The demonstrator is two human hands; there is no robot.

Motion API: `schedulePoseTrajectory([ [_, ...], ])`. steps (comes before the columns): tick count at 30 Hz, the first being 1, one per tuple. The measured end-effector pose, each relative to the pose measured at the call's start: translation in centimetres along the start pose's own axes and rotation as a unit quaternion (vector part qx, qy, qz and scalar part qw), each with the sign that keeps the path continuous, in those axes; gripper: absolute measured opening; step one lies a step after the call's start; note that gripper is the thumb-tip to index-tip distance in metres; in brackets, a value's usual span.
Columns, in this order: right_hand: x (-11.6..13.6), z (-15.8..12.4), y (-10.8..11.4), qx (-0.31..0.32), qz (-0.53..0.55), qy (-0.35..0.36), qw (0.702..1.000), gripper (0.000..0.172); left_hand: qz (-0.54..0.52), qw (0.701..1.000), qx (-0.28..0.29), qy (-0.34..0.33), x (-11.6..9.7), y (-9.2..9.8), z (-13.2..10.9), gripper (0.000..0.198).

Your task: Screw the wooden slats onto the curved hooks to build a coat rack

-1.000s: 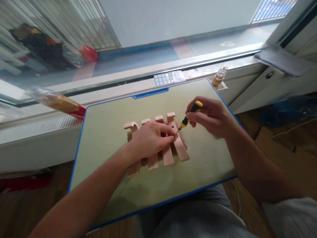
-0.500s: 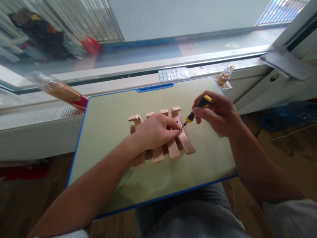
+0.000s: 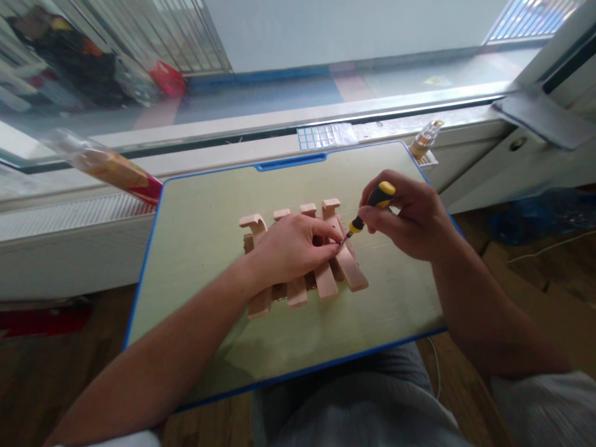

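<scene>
Lap: at the bottom edge of the frame we saw grey clothing (image 3: 367, 403), with the table (image 3: 200, 214) just beyond it.
Wooden slats: four pale slats (image 3: 351, 269) lay side by side near the middle of the frame, each curled at its far end, across a brown base (image 3: 279, 292) that was mostly hidden.
Wood's feel: we judged the slats light and stiff, fairly smooth, and not easily broken, though the thin curled ends looked the weakest part.
Where to hold: we thought the flat middles, pressed down against the base, offered a surer hold than the curls.
Left hand: our left hand (image 3: 288, 248) lay across the slats, its thumb and forefinger nearly meeting on the rightmost one; we could not tell whether they pinched anything small.
Right hand: right of centre, our right hand (image 3: 407, 214) was wrapped around the screwdriver (image 3: 356, 224), fingers closed on the handle.
Screwdriver: it slanted down to the left, its tip beside the left fingertips; the thick handle looked grippy and light, best taken by its wide part.
Bottles: one (image 3: 114, 169) leaned at the left, another (image 3: 423, 143) at the upper right.
Window: glass (image 3: 354, 37) filled the top of the frame.
</scene>
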State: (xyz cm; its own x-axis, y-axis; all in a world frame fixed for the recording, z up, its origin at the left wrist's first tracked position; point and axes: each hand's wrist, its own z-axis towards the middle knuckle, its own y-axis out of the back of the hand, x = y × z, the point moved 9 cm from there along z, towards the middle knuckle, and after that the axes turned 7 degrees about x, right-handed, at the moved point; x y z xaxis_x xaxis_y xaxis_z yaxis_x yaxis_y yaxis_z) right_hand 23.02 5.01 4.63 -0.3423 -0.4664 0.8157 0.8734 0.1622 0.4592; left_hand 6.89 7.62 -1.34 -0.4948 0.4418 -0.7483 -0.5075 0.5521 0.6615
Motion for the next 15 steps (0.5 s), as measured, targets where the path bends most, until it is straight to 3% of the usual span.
schedulePoseTrajectory([
  [15,0.77,0.10,-0.46,-0.013,-0.075,0.026,0.997,0.012,0.021,1.000,0.008,0.002,-0.30,-0.11,0.01,0.014],
])
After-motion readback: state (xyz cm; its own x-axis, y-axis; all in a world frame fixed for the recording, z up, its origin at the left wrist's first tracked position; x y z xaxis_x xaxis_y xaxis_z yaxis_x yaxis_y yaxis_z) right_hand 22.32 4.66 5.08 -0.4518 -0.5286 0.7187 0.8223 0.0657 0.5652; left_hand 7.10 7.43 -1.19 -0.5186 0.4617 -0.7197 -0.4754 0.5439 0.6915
